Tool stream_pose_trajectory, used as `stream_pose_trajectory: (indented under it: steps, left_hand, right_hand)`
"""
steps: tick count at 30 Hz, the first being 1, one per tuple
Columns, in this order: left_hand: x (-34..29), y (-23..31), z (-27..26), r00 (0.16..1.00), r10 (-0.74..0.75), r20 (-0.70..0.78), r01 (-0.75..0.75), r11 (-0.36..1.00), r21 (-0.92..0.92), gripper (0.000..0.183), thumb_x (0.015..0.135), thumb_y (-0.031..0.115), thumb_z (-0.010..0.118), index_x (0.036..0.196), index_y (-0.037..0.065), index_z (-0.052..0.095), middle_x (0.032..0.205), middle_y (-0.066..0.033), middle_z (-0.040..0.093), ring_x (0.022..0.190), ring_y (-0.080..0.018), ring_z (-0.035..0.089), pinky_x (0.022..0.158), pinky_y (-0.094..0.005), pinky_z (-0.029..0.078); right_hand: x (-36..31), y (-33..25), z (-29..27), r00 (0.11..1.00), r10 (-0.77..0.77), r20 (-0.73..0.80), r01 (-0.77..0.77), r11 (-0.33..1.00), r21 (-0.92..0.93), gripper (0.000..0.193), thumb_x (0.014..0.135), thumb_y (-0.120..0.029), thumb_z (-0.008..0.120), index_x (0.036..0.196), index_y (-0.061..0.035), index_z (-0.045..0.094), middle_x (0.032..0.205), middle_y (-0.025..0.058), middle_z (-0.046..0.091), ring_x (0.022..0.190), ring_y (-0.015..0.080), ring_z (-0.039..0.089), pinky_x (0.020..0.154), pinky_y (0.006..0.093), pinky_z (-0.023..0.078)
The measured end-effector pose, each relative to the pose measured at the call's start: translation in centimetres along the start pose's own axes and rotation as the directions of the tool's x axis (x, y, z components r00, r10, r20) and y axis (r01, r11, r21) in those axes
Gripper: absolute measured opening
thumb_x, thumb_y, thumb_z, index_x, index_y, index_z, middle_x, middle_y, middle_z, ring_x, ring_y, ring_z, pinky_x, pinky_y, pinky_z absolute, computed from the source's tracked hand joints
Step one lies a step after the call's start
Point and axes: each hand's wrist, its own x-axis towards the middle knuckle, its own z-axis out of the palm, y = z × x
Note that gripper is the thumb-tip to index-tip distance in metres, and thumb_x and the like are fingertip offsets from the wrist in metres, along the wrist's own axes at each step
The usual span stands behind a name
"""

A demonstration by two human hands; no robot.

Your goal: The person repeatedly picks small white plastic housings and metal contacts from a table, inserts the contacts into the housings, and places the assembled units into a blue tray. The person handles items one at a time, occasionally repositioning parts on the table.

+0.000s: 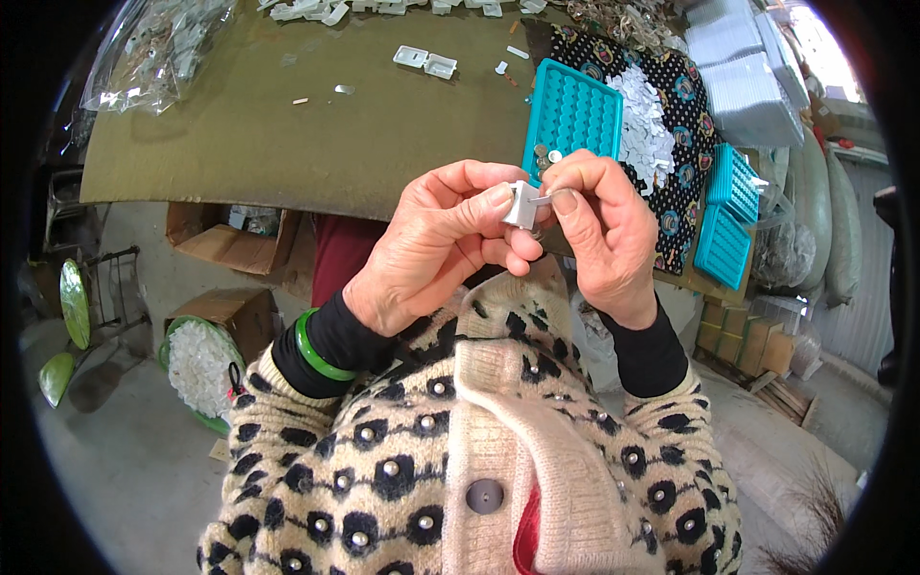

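small white plastic piece (522, 204) – light, stiff, likely slippery | left hand (436, 244) pinches its sides | right hand (599, 230) grips thin metal pin (542, 200) at it

White plastic piece (522, 204): largely covered by thumbs and fingers; shape unclear
Metal pin (542, 199): tip hidden inside the piece
Teal tray (572, 113): near end behind right hand (599, 230)
Clear bag (158, 48): contents indistinct; cut by rim
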Motion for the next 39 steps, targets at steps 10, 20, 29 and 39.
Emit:
stream_pose_trajectory:
  steps: [10,20,29,39]
  left_hand:
    - [0.0,-0.5,0.5,0.999,0.039,-0.036,-0.038,0.998,0.049,0.021,0.096,0.013,0.061,0.113,0.000,0.061,0.096,-0.0139,0.068,0.072,-0.0223,0.068,0.063,-0.0325,0.058]
    - [-0.3,-0.7,1.0,0.996,0.052,-0.074,-0.040,0.986,0.162,0.017,0.096,0.008,0.060,0.109,-0.003,0.059,0.090,-0.0159,0.069,0.073,-0.0233,0.070,0.062,-0.0322,0.060]
    - [-0.7,0.0,2.0,0.982,0.132,-0.134,-0.079,0.935,0.346,0.014,0.095,0.009,0.061,0.105,-0.001,0.061,0.089,-0.0130,0.069,0.073,-0.0219,0.071,0.063,-0.0330,0.061]
    - [1.2,2.8,0.8,0.972,0.184,-0.146,-0.116,0.917,0.381,0.016,0.094,0.011,0.063,0.107,0.002,0.060,0.100,-0.0154,0.069,0.072,-0.0172,0.068,0.062,-0.0288,0.057]
  right_hand:
    - [-0.1,1.1,0.9,0.931,-0.357,-0.073,0.312,0.885,-0.345,0.008,0.089,0.005,0.057,0.092,-0.0015,0.054,0.083,0.0102,0.056,0.068,0.0204,0.057,0.063,0.0296,0.048]
    - [-0.4,1.6,1.0,0.841,-0.541,0.023,0.480,0.726,-0.492,0.019,0.078,0.011,0.062,0.092,0.0001,0.055,0.081,0.0133,0.056,0.065,0.0302,0.055,0.057,0.0373,0.047]
    - [1.1,-0.2,0.3,0.771,-0.609,0.185,0.580,0.554,-0.597,0.013,0.079,0.000,0.065,0.081,-0.0008,0.052,0.074,0.0110,0.051,0.062,0.0277,0.052,0.056,0.0387,0.043]
    - [14.5,1.7,-5.8,0.925,-0.373,0.075,0.327,0.678,-0.658,0.008,0.089,-0.006,0.058,0.084,-0.0005,0.060,0.080,0.0149,0.059,0.073,0.0335,0.060,0.066,0.0409,0.048]
